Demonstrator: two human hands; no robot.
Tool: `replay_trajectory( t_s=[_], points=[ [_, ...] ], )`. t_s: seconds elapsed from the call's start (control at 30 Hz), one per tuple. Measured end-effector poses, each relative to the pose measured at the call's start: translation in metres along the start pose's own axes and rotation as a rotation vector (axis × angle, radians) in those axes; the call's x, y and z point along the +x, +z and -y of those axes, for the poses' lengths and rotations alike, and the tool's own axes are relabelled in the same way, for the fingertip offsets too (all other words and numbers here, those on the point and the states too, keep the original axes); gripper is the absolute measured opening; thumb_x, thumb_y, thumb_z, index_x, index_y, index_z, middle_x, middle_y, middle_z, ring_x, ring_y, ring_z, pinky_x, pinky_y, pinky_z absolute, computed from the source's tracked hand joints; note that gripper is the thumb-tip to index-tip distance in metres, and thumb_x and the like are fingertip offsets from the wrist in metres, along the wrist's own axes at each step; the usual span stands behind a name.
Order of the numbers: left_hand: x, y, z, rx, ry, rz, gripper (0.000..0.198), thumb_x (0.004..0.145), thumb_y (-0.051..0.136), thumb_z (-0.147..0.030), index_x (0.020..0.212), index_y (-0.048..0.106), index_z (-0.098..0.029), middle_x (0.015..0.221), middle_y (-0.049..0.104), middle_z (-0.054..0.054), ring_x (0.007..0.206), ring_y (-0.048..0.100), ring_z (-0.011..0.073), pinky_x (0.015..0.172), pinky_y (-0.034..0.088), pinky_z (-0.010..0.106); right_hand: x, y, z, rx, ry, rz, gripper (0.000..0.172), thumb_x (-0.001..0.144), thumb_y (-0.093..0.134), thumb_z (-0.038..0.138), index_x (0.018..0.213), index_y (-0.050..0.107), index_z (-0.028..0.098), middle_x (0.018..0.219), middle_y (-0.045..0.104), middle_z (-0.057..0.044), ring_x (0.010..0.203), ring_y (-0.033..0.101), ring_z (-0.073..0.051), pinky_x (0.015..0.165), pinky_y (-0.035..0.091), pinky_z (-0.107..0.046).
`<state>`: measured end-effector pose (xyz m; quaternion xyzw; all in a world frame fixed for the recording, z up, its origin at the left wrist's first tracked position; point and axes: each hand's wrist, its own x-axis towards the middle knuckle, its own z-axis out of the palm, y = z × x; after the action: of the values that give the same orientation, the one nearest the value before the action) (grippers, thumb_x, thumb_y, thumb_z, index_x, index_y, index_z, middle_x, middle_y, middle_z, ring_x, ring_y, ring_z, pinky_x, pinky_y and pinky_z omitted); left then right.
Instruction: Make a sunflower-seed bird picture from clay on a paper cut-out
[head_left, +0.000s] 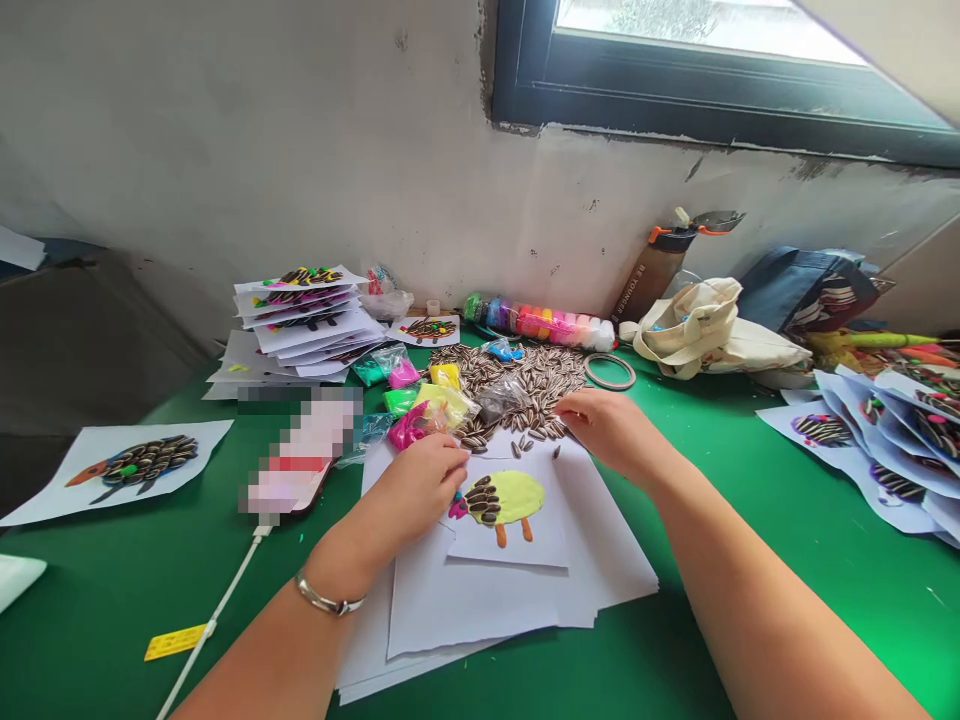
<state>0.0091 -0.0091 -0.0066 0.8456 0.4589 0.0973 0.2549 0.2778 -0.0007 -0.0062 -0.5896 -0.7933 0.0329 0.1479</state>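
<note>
A small white card point(510, 552) bears a flat yellow-green clay bird point(517, 497) with orange legs and a pink and blue head. Striped sunflower seeds point(484, 500) cover its left part in overlapping rows. My left hand point(420, 492) rests at the card's left side by the bird's head, fingers curled together; what lies between them is hidden. At the right edge of a heap of sunflower seeds point(551, 375), my right hand point(611, 430) has its fingertips pinched, and I cannot see what they hold. Several loose seeds lie just above the card.
White sheets point(480, 620) lie under the card on the green table point(600, 660). Bagged coloured clay point(420, 422), a phone point(300, 460) with cable, and a stack of seed pictures point(307, 325) are left. Tape roll point(610, 386), bottle point(652, 270), cloth bag point(697, 325) and more pictures point(885, 440) stand right.
</note>
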Motion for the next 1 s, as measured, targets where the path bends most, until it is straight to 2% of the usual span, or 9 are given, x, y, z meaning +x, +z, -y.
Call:
replay_trajectory(
  t_s=[0.17,0.27,0.37,0.53,0.63,0.73,0.83,1.0],
  points=[
    [-0.002,0.002,-0.001,0.096,0.079,0.025,0.031,0.092,0.04,-0.015,0.085,0.07,-0.017,0.095,0.064,0.009,0.092,0.059,0.0216,0.083,0.046,0.033,0.002,0.011,0.01,-0.116,-0.072,0.085,0.024,0.089,0.049,0.014,0.078,0.069,0.02,0.079,0.066,-0.005,0.078,0.052,-0.017,0.067,0.03,-0.027],
    [-0.001,0.004,0.0,0.103,0.087,0.026,0.032,0.092,0.039,-0.013,0.079,0.068,-0.017,0.089,0.064,0.008,0.087,0.059,0.021,0.078,0.046,0.032,0.003,0.02,0.021,-0.249,-0.084,0.129,0.016,0.087,0.056,0.016,0.077,0.068,0.019,0.08,0.066,-0.007,0.079,0.05,-0.019,0.066,0.027,-0.031],
    [-0.002,0.004,0.001,0.107,0.083,0.032,0.032,0.09,0.039,-0.01,0.078,0.067,-0.017,0.089,0.065,0.008,0.088,0.059,0.021,0.079,0.046,0.032,0.004,0.023,0.028,-0.328,-0.074,0.149,0.017,0.089,0.054,0.016,0.078,0.067,0.018,0.08,0.065,-0.009,0.081,0.05,-0.021,0.066,0.025,-0.033],
    [-0.006,0.006,0.001,0.109,0.071,-0.004,0.031,0.089,0.04,-0.009,0.079,0.068,-0.018,0.084,0.066,0.007,0.084,0.06,0.0207,0.075,0.046,0.031,0.004,0.024,0.034,-0.356,-0.088,0.147,0.017,0.087,0.054,0.012,0.077,0.066,0.018,0.085,0.065,-0.01,0.087,0.051,-0.022,0.067,0.025,-0.033],
    [-0.006,0.008,0.002,0.118,0.061,-0.052,0.031,0.092,0.04,-0.012,0.083,0.069,-0.018,0.086,0.066,0.008,0.086,0.059,0.0216,0.077,0.046,0.032,0.004,0.028,0.032,-0.324,-0.082,0.13,0.017,0.087,0.052,0.011,0.078,0.065,0.017,0.082,0.063,-0.009,0.082,0.052,-0.021,0.067,0.027,-0.032],
    [-0.005,0.01,0.003,0.166,0.053,-0.077,0.032,0.093,0.039,-0.015,0.087,0.07,-0.018,0.089,0.067,0.01,0.091,0.06,0.0244,0.082,0.046,0.036,0.002,0.031,0.03,-0.225,-0.023,0.069,0.019,0.086,0.049,0.009,0.088,0.066,0.017,0.081,0.064,-0.008,0.077,0.054,-0.019,0.068,0.031,-0.03],
    [-0.003,0.011,0.003,0.167,0.064,-0.103,0.032,0.093,0.039,-0.015,0.09,0.071,-0.018,0.091,0.069,0.01,0.093,0.06,0.0245,0.084,0.046,0.036,-0.003,0.026,0.031,-0.003,0.037,-0.034,0.029,0.087,0.046,0.009,0.103,0.067,0.02,0.091,0.068,-0.007,0.082,0.057,-0.018,0.071,0.037,-0.026],
    [-0.002,0.011,0.002,0.076,0.074,-0.084,0.029,0.091,0.044,-0.015,0.093,0.073,-0.018,0.093,0.073,0.008,0.09,0.062,0.0219,0.078,0.046,0.031,-0.017,0.018,0.045,0.463,0.129,-0.031,0.019,0.085,0.051,0.019,0.088,0.07,0.021,0.079,0.069,-0.001,0.072,0.06,-0.014,0.066,0.042,-0.024]
  ],
)
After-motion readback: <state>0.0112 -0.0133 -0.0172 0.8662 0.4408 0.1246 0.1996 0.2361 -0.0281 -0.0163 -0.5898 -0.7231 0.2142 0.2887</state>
